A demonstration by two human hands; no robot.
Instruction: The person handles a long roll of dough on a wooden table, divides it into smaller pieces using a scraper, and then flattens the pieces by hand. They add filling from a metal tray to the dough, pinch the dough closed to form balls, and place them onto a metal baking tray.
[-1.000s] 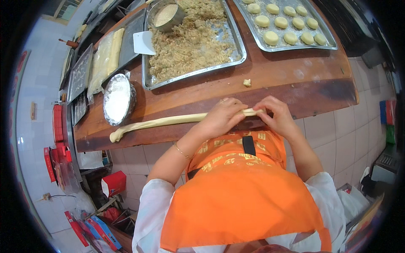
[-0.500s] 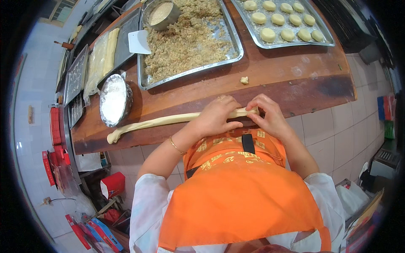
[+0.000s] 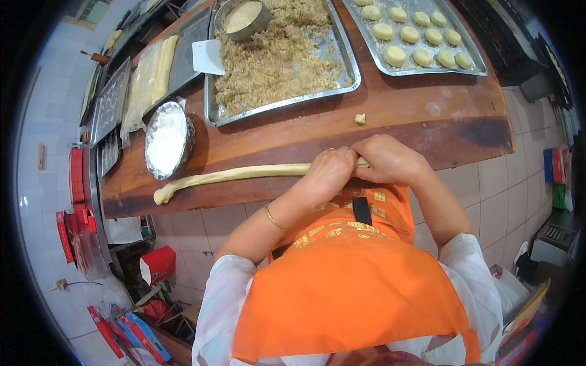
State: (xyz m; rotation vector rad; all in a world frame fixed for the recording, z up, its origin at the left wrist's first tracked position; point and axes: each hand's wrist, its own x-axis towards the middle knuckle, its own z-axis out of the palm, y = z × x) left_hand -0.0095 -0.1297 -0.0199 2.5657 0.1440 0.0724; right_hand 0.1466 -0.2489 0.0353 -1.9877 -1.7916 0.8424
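A long pale dough rope (image 3: 238,174) lies along the near side of the wooden table, its knobbed end to the left. My left hand (image 3: 332,172) is closed round the rope near its right end. Pressed up against it, my right hand (image 3: 390,160) curls its fingers over the same end. Most of that end is hidden under both hands; only a bit of dough shows between them. A small dough scrap (image 3: 360,119) lies on the table just beyond my hands.
Beyond the rope stand a bowl of white flour (image 3: 165,140) and a tray of crumbly filling (image 3: 274,67) with a white scraper (image 3: 207,57) and a metal bowl (image 3: 245,18). A tray of round dough pieces (image 3: 421,58) is far right. The table's near edge (image 3: 183,208) runs before me.
My hands have come together at the rope's right end. The right hand's fingers, raised in a pinch before, now fold down over the dough. The view has shifted slightly.
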